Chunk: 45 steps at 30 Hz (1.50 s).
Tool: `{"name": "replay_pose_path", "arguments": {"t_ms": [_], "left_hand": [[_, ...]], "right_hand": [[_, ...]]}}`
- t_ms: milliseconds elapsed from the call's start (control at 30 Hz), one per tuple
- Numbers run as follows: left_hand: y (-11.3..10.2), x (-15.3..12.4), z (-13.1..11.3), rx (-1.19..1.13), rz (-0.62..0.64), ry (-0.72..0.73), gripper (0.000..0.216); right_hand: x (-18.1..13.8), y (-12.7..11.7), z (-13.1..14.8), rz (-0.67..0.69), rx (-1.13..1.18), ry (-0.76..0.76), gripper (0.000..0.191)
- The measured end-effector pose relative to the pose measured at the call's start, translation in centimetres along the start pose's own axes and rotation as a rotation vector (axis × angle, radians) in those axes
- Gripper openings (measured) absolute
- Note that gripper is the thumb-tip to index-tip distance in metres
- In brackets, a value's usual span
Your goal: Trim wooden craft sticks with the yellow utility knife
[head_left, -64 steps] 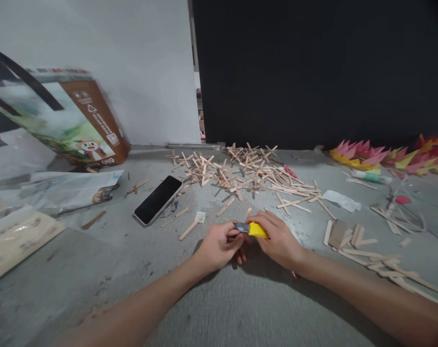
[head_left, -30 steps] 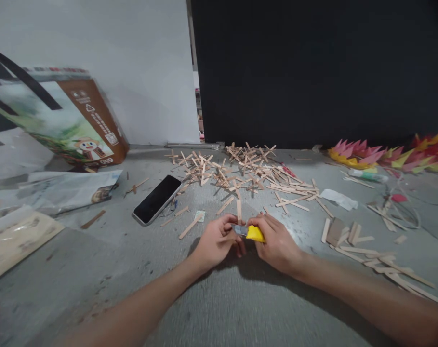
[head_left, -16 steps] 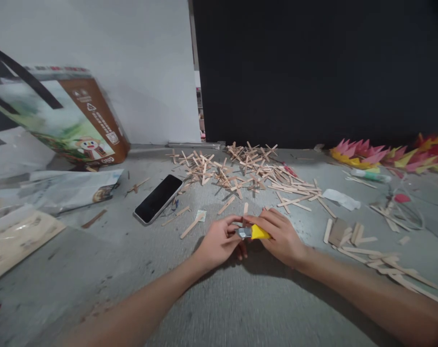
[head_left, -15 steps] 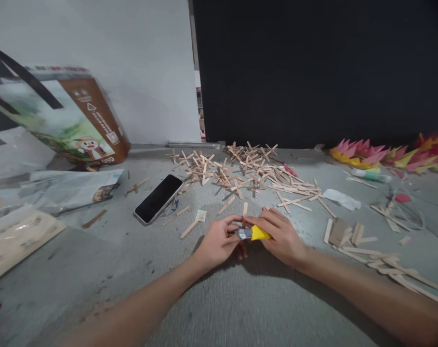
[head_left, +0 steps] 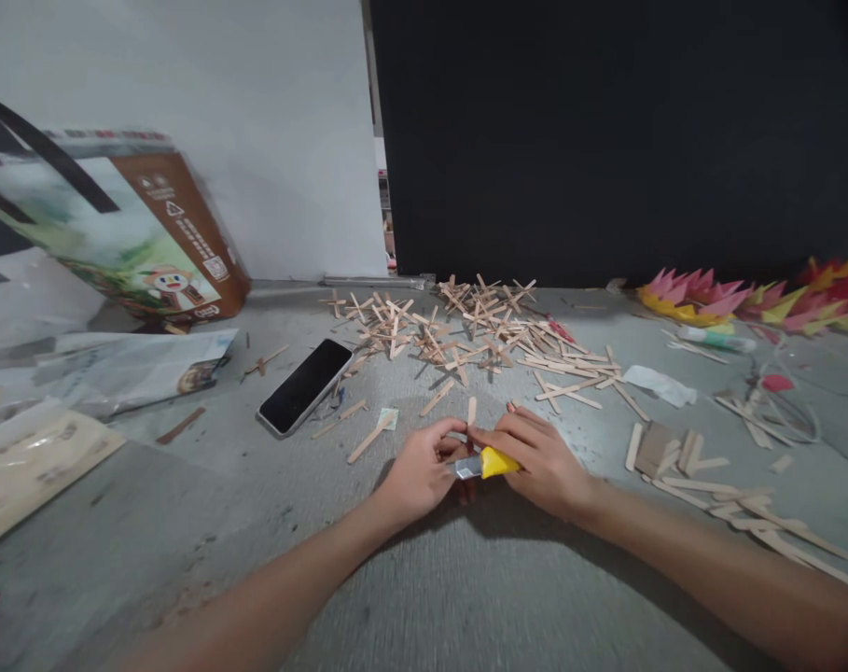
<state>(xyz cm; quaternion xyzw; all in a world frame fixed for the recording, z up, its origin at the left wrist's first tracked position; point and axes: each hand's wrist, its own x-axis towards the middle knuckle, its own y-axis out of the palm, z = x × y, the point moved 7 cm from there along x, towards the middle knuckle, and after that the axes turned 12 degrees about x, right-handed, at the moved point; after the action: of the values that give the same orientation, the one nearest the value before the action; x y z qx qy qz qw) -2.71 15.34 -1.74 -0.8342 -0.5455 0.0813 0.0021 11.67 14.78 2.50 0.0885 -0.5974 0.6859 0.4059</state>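
My left hand (head_left: 424, 471) is closed, pinching a wooden craft stick (head_left: 472, 412) that points up and away from me. My right hand (head_left: 550, 462) is wrapped round a yellow utility knife (head_left: 498, 461). The knife's metal front end points left and reaches my left fingers. My right fingertips meet the stick close to the left ones. Fingers cover the stick's lower part, and I cannot tell whether the blade touches the wood. Beyond both hands lies a pile of craft sticks (head_left: 458, 336), many crossed into small stars.
A phone (head_left: 306, 385) lies left of the pile, with a printed bag (head_left: 150, 233) and plastic packets (head_left: 136, 369) farther left. On the right are loose sticks (head_left: 752, 513), a white paper scrap (head_left: 660, 385), a glue tube (head_left: 717, 338) and folded pink-and-yellow paper (head_left: 703, 297).
The knife's front end has dropped slightly toward me and left. The stick's tip sits a little lower. Both hands otherwise stay in nearly the same place.
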Motion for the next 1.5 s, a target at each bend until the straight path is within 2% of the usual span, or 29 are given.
{"name": "replay_pose_path", "arguments": {"t_ms": [133, 267, 500, 567, 700, 933, 1233, 1367, 1500], "left_hand": [[0.1, -0.1, -0.2, -0.021, 0.004, -0.007, 0.039], [0.0, -0.1, -0.4, -0.017, 0.008, 0.010, 0.033], [0.2, 0.2, 0.7, 0.058, -0.004, 0.000, 0.028], [0.2, 0.2, 0.8, 0.156, -0.006, 0.032, 0.021], [0.3, 0.3, 0.9, 0.323, 0.012, 0.052, 0.033], [0.4, 0.4, 0.3, 0.263, 0.010, 0.104, 0.015], [0.5, 0.4, 0.5, 0.307, 0.019, 0.121, 0.016], [0.4, 0.4, 0.8, 0.191, 0.004, 0.073, 0.008], [-0.3, 0.6, 0.4, -0.055, -0.048, 0.031, 0.026]], "right_hand": [[0.2, -0.3, 0.4, -0.017, 0.008, -0.023, 0.063], [0.2, -0.3, 0.0, -0.045, 0.046, 0.029, 0.052], [0.2, 0.4, -1.1, -0.011, 0.202, 0.230, 0.030], [0.1, 0.6, -1.3, 0.007, 0.215, 0.305, 0.029], [0.3, 0.8, -1.1, 0.063, 0.102, 0.320, 0.030], [0.8, 1.1, -0.4, 0.145, 0.009, 0.260, 0.023], [0.5, 1.9, -1.1, 0.222, 0.060, 0.399, 0.023], [0.3, 2.0, -1.2, 0.204, 0.104, 0.420, 0.022], [-0.1, 2.2, -1.4, 0.178, 0.136, 0.421, 0.027]]}}
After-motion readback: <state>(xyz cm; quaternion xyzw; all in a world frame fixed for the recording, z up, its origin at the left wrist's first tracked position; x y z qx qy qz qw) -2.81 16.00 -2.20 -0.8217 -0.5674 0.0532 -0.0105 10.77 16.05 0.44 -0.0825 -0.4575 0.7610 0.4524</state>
